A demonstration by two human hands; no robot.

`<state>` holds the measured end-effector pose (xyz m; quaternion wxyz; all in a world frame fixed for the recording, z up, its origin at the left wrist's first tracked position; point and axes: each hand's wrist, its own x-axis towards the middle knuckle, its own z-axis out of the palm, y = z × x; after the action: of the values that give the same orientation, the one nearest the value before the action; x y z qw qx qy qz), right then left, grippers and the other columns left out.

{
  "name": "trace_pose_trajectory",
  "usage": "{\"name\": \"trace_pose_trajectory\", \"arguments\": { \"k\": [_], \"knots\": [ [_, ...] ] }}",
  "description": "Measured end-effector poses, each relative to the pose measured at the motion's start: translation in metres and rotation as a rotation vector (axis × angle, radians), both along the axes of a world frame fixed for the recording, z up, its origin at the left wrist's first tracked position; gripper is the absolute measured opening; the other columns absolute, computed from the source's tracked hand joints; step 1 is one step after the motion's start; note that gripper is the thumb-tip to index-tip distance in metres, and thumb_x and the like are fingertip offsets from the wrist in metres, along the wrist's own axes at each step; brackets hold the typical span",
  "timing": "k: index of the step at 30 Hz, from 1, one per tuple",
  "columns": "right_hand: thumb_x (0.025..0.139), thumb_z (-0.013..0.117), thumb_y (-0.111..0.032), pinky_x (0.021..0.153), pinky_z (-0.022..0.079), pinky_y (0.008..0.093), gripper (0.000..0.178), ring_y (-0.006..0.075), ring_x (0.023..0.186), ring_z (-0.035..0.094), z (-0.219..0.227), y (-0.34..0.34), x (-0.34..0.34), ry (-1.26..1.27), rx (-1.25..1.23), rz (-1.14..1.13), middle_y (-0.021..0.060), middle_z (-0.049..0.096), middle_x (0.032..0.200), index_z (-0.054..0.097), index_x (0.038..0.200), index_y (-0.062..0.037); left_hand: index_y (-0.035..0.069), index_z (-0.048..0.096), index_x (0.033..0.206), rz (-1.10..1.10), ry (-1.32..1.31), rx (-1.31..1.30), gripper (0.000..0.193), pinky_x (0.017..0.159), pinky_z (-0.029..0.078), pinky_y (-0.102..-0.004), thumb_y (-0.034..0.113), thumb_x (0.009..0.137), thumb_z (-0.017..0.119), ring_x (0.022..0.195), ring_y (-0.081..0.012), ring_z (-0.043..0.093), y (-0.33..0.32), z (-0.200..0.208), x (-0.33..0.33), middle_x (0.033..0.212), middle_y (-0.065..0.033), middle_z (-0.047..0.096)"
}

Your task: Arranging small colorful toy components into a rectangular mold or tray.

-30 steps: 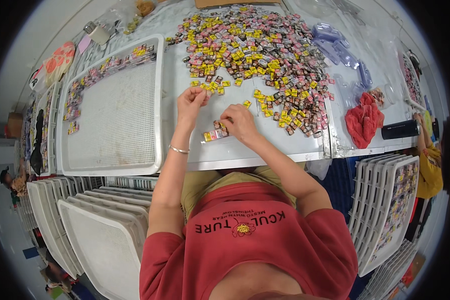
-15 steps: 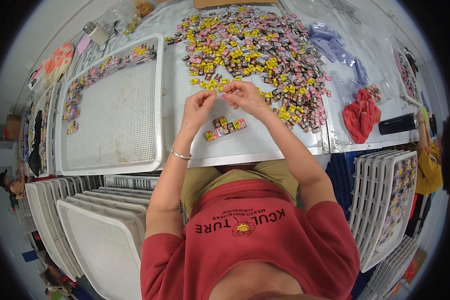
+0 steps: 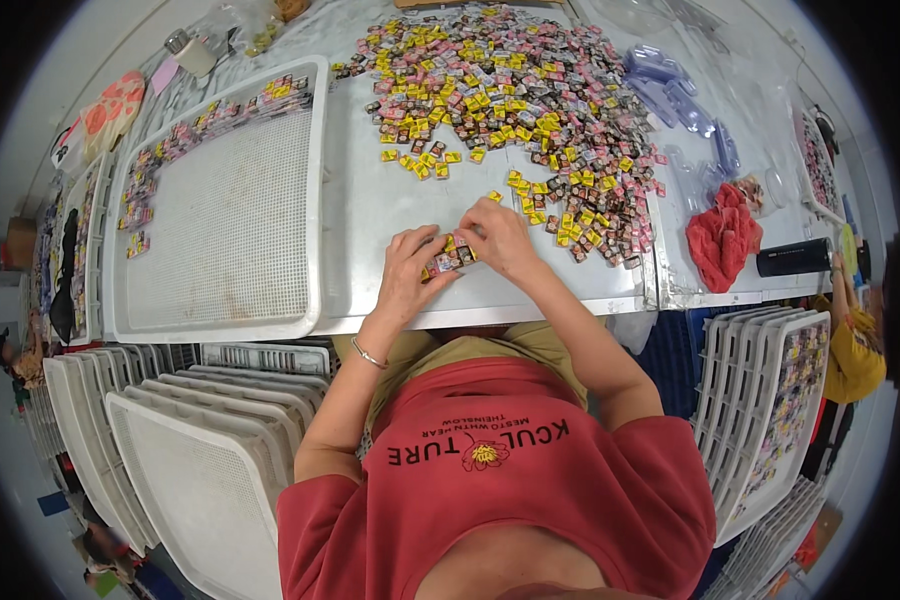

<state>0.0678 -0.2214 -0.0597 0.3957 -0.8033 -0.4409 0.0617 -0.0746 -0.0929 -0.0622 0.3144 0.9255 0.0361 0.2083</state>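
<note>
On the table edge in front of me lies a small block of little wrapped packets (image 3: 450, 258), yellow, pink and dark, set side by side. My left hand (image 3: 406, 275) is closed around its left side, fingers on the far edge and thumb along the near edge. At the block's far right corner, my right hand (image 3: 500, 240) has its fingertips pinched together; what they hold, if anything, is hidden. Beyond both hands spreads a large heap of loose packets (image 3: 510, 110) in the same colours.
Left of my hands lies a white mesh tray (image 3: 235, 215) with rows of packets along its far and left sides. A red cloth (image 3: 722, 240), a black cylinder (image 3: 793, 257) and clear purplish plastic pieces (image 3: 670, 90) are at the right. White trays (image 3: 195, 480) stand stacked below the table.
Both hands have come down toward me from near the heap onto the block of packets. The left hand now grips its side and the right hand's fingertips are at its far corner.
</note>
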Motion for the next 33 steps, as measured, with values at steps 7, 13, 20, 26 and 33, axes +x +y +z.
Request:
{"name": "trace_pose_trajectory", "arguments": {
  "k": [7,13,20,26,33],
  "knots": [
    [0.076,0.062,-0.006,0.067,0.049,0.0396,0.004,0.0278,0.08,0.059,0.008,0.001,0.009,-0.147,-0.12,0.257,0.008,0.055,0.082,0.064,0.078,-0.008,0.001,0.061,0.11,-0.031,0.037,0.0,0.05,0.095,0.038,-0.0408,0.016,0.066,0.076,0.11,-0.0314,0.045,0.005,-0.004,-0.002,0.122,-0.0136,0.051],
    [0.08,0.059,-0.006,0.064,0.049,0.0357,0.007,0.0248,0.078,0.059,0.007,-0.008,0.028,-0.337,-0.129,0.316,0.008,0.057,0.081,0.065,0.083,-0.0043,0.001,0.058,0.115,-0.064,0.091,0.0,0.05,0.099,0.034,-0.0432,0.022,0.072,0.073,0.119,-0.034,0.042,0.007,0.007,-0.001,0.13,-0.0143,0.047],
    [0.078,0.062,-0.009,0.062,0.049,0.0381,0.007,0.0305,0.069,0.062,0.0,-0.033,0.019,0.163,-0.164,0.052,0.015,0.064,0.076,0.065,0.081,-0.002,0.002,0.052,0.124,-0.08,0.147,0.26,0.048,0.103,0.029,-0.046,0.026,0.083,0.061,0.127,-0.0342,0.036,-0.012,0.012,0.0,0.135,-0.0152,0.043],
    [0.078,0.064,-0.013,0.063,0.049,0.0402,0.012,0.0325,0.07,0.062,-0.009,-0.037,0.016,0.172,-0.079,-0.06,0.0165,0.063,0.075,0.063,0.077,-0.0009,0.002,0.055,0.11,0.295,0.191,-0.166,0.029,0.076,0.045,-0.0395,0.014,0.084,0.058,0.089,-0.0325,0.056,0.016,0.003,-0.013,0.099,-0.0169,0.058],
    [0.079,0.062,-0.009,0.057,0.047,0.037,0.011,0.028,0.06,0.06,0.0,-0.018,0.01,0.108,-0.087,0.03,0.0143,0.061,0.066,0.058,0.076,0.0009,0.006,0.054,0.102,0.392,0.224,-0.059,0.024,0.057,0.045,-0.0404,0.004,0.079,0.059,0.061,-0.0312,0.058,0.023,0.001,-0.022,0.064,-0.013,0.057]
  ]
}}
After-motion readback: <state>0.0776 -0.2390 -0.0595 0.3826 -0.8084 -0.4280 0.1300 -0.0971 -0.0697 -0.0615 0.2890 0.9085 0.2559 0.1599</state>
